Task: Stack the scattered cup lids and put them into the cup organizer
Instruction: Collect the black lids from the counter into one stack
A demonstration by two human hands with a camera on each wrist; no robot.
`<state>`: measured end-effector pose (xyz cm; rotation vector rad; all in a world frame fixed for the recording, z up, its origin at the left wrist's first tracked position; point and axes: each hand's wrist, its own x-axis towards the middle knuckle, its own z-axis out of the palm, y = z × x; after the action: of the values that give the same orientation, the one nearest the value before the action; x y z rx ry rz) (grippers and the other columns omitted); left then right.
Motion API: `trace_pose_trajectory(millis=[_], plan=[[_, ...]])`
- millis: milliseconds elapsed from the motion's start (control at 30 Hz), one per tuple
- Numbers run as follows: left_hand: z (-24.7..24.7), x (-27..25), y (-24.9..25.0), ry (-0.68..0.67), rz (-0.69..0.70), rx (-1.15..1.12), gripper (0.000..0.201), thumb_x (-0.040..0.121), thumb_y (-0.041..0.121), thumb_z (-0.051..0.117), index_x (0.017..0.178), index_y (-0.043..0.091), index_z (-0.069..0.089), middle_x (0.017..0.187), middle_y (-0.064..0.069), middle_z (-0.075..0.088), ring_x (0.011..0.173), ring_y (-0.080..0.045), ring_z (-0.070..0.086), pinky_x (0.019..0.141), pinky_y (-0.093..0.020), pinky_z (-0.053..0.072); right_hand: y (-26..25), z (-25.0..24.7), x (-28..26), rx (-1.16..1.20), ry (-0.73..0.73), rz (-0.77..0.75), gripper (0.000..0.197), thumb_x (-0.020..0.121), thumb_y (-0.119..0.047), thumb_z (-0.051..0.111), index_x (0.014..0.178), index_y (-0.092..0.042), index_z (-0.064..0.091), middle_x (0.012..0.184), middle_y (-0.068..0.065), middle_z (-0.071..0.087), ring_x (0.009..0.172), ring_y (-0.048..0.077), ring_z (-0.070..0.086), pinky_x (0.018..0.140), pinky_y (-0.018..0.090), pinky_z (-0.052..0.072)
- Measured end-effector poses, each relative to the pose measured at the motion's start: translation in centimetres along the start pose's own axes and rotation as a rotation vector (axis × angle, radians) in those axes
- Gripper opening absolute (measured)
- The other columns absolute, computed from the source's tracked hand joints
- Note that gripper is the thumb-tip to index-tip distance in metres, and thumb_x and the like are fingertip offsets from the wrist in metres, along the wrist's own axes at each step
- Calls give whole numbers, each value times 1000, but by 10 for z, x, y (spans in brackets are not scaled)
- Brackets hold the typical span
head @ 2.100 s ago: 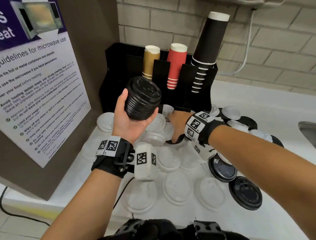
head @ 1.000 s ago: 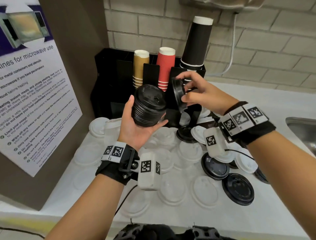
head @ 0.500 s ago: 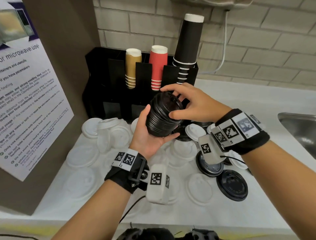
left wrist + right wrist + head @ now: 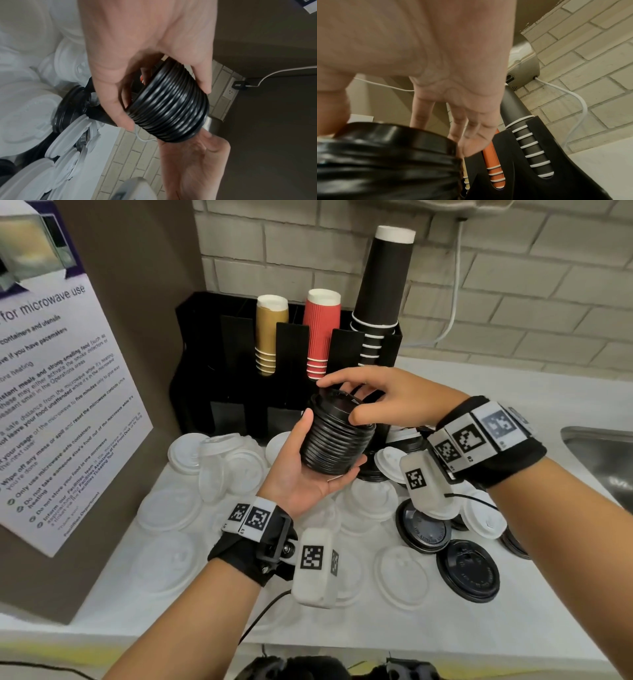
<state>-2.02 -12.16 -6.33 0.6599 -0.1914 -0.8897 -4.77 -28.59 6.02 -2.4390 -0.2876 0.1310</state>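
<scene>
A tall stack of black cup lids (image 4: 346,436) lies tilted in my left hand (image 4: 329,445), thumb on one side and fingers under the other, in front of the black cup organizer (image 4: 236,354). In the left wrist view the fingers (image 4: 118,108) wrap the ribbed stack (image 4: 171,108). My right hand (image 4: 340,401) sits on the stack's upper end and pinches the top lid between thumb and fingers. The right wrist view shows those fingers (image 4: 471,129) over the top lid's rim (image 4: 393,135). Many white lids (image 4: 171,508) and a few black lids (image 4: 467,575) lie scattered on the white counter.
The organizer holds gold cups (image 4: 270,333), red cups (image 4: 320,330) and a tall column of black cups (image 4: 383,285). A brown panel with a microwave notice (image 4: 68,378) stands on the left. A steel sink (image 4: 603,453) is on the right. A brick wall with a white cable is behind.
My right hand picked a black lid off the counter, carried it up and set it on top of the stack. The left hand kept holding the stack and brought it slightly right.
</scene>
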Motion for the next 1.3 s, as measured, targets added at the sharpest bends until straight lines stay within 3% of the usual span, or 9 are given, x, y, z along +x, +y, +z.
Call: trace_pose_trajectory(millis=[133,300,500,667,733,867,1033,1233,1300], plan=[[-1,1,3,5,24,26,63,64,58,74,110,15,75,126,-18,64,118,-39,60,95,-46,52,0,-4,3,-7,-49,-16,56,83,-13,64,129,-42,54,113,-8,54,101,11,55,93,30,50],[-2,1,4,-30,47,21,56,67,58,70,106,17,76,124,-17,66,119,-38,60,98,-50,50,-2,-5,3,17,-77,-28,59,72,-26,61,127,-46,53,114,-8,54,100,7,55,84,20,48],[0,2,6,-22,35,11,57,67,56,73,107,16,76,124,-19,66,119,-40,59,97,-48,51,-6,-11,3,53,-73,-64,57,72,-17,57,127,-33,54,96,-36,54,90,-11,52,76,9,44],[0,4,8,23,66,-19,50,81,54,65,109,14,75,124,-18,65,118,-36,60,106,-50,44,-3,-14,2,-24,-147,-82,63,81,-22,75,133,-43,46,120,-16,46,110,-3,48,82,11,45],[0,4,9,26,65,-14,50,81,55,65,108,14,75,123,-18,66,118,-36,61,109,-50,40,-3,-13,2,-36,-116,-115,60,82,-17,73,131,-42,47,114,-24,47,105,-12,48,80,5,43],[3,2,10,14,36,18,58,68,55,74,108,13,75,124,-20,65,118,-39,60,98,-44,51,-6,-17,3,16,-115,-106,55,83,-8,69,129,-33,52,100,-42,53,96,-17,51,78,4,43],[4,1,11,12,28,15,62,64,56,74,107,12,75,121,-20,66,114,-38,63,80,-38,57,-9,-18,4,67,-85,-105,56,74,-17,64,126,-33,54,103,-21,56,93,-9,54,81,12,47],[3,3,12,-10,33,-30,66,62,57,77,109,11,75,125,-21,64,119,-39,59,83,-39,57,-8,-17,3,30,-75,-129,55,81,-9,72,129,-29,54,102,-29,57,95,-13,54,75,5,44],[3,3,12,-19,33,-34,66,61,57,78,109,12,75,127,-20,63,121,-39,58,85,-39,56,-9,-18,4,-7,-62,-146,55,82,-7,72,129,-27,54,101,-38,54,95,-17,51,75,4,42]])
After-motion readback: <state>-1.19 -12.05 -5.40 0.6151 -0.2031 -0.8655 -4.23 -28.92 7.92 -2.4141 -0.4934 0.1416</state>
